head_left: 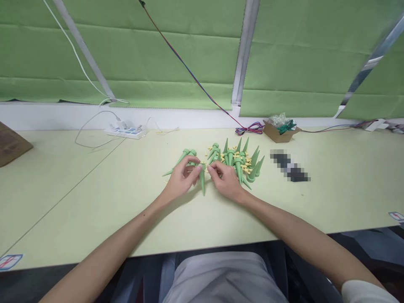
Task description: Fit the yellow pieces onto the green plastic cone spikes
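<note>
My left hand (pixel 182 179) is closed, its thumb and fingers pinching a green plastic watering spike (pixel 202 182) whose point hangs down over the table. Just right of it, the fingertips of my right hand (pixel 225 179) are pinched together at the spike's capped end. A tiny yellow piece (pixel 206 166) shows at those fingertips, partly hidden. Behind and beside my right hand lies a pile of green spikes (pixel 238 164) mixed with small yellow pieces (pixel 248 161). A few more green spikes (pixel 179 159) lie beyond my left hand, partly covered by it.
The pale table (pixel 126 210) has a seam at left. Along its back stand a power strip (pixel 126 132), a bundle of red and blue wire (pixel 250 128) and a small cardboard box (pixel 280 135) holding plastic wrap. A pixelated dark item (pixel 289 165) lies right of the pile.
</note>
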Tool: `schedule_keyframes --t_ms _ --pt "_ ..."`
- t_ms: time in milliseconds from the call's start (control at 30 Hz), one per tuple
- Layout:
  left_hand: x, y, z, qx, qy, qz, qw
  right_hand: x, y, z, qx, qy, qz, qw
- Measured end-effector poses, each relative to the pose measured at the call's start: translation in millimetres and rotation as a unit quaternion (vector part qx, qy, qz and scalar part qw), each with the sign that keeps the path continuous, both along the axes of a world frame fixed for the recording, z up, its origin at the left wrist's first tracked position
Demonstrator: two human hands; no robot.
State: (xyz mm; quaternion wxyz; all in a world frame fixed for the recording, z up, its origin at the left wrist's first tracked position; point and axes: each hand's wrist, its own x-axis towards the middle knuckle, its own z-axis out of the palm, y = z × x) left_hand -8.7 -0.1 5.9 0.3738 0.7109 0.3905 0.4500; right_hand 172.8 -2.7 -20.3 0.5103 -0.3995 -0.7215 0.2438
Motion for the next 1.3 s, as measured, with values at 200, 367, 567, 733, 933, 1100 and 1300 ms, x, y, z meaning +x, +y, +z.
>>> schedule_keyframes --t_ms 200,367,567,733,933,1100,1300 --pt "-1.4 7.5 -3.9 -0.042 -0.064 0.005 0.997 0.1 -1.2 2.2 0.007 0.020 -0.009 1.000" --pt "-3.8 8.6 0.1 -0.167 -0.036 -0.034 0.985 0.3 -2.1 3.5 0.026 0.027 -0.021 0.999" --pt "-2.8 5.4 2.8 -0.272 -0.048 -0.099 0.956 0.4 -0.2 1.6 0.058 0.018 -0.025 0.998" --pt "-2.5 5.6 2.3 -0.278 -0.052 -0.102 0.954 -0.7 -2.1 1.4 0.076 0.009 -0.026 0.997" --pt "-3.4 4.0 3.2 -0.289 -0.046 -0.119 0.949 -0.5 -2.8 2.1 0.075 0.006 -0.021 0.997" --pt "-4.6 5.8 1.7 -0.278 -0.048 -0.129 0.950 0.0 -2.5 1.5 0.070 0.004 -0.023 0.997" --pt "-5.2 7.1 1.6 -0.278 -0.052 -0.127 0.951 0.1 -2.1 1.8 0.067 0.008 -0.024 0.997"
